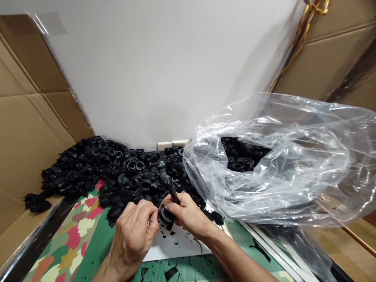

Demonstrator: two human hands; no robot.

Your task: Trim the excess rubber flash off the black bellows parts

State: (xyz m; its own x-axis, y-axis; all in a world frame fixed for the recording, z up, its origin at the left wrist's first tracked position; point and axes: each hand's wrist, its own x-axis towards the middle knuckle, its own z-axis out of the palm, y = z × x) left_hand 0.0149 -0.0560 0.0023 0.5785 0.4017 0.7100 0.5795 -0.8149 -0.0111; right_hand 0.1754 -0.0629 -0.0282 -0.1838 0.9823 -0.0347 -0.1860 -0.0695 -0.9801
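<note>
A round, ribbed black rubber part (166,216) is between my two hands, above a white sheet. My right hand (188,213) is closed, with a dark pen-like tool (173,191) rising between thumb and forefinger; its tip is hidden. That thumb also presses on the rubber part. My left hand (136,229) is closed, its thumb and forefinger pinched at the left edge of the part. Exactly what the left fingertips grip is partly hidden. Black scraps lie on the white sheet (164,248) below.
A heap of black rubber parts (126,168) spreads behind my hands and to the left. On the right, a clear plastic bag (293,180) holds more ringed black parts (241,154). Cardboard (29,86) stands at both sides. A green mat (188,270) with scraps lies in front.
</note>
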